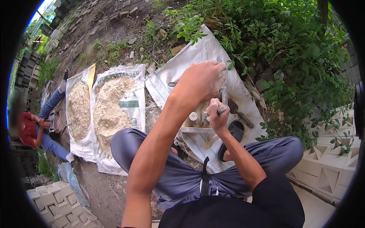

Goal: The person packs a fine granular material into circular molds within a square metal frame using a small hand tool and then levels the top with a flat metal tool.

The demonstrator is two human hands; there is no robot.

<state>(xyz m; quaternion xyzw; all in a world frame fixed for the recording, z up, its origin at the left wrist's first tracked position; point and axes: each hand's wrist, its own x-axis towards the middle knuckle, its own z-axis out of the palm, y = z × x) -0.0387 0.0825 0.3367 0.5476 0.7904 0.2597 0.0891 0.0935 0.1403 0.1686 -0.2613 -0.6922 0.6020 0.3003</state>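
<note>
A: Head view. Item one, the right hand (218, 117)?
B: One, clenching around a stick (222, 110), its rounded tip jutting out at the right of the fist. The other end is hiding, so its full length is going unrecorded.
A: Item two, the left hand (200, 81)?
B: One, hanging higher in the view, back of it facing up, fingers curling over at the right. Whether they are grasping anything, I cannot tell.
A: Item three, the grey bar (224, 95)?
B: One, showing between the two hands: below the left fingers, just above the right fist. Its long axis is running up and down the view. The right hand is sitting nearer its lower end, the left nearer its upper; contact I cannot confirm.
A: Sundries?
B: White cylinder (193, 116), one, showing a round end left of the right fist. Wooden board (197, 130), one, lying crosswise below that. Dark tool (245, 120), one, slanting at the right. White sheet (205, 45), one, spreading underneath.
</note>
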